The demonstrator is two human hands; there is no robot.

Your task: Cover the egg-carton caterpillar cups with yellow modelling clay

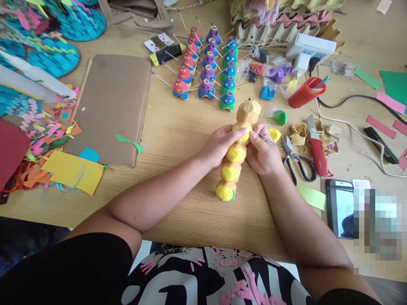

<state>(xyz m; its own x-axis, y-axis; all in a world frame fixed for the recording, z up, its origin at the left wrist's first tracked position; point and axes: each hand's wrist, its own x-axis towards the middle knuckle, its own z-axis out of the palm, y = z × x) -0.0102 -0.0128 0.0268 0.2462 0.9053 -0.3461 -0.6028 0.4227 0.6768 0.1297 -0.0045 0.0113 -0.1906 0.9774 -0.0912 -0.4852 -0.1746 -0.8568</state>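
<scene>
- Two hands meet over the table (178,207), near the middle of its near edge, a carton strip (235,154) between them in the head view.
- The left hand (218,149) is closed around the strip from the left, thumb across the second bump from the far end.
- The right hand (263,153) pinches a thin blue stick (274,144), its fingertips against the right side of that same bump; both hands are equally near.
- The strip's long axis runs away from the person, far end leaning right; three bumps lie nearer than the grip, one beyond.
- It looks knobbly: far bump tan, four capped yellow, green on the nearest one's edge. I cannot tell whether that end touches the table.
</scene>
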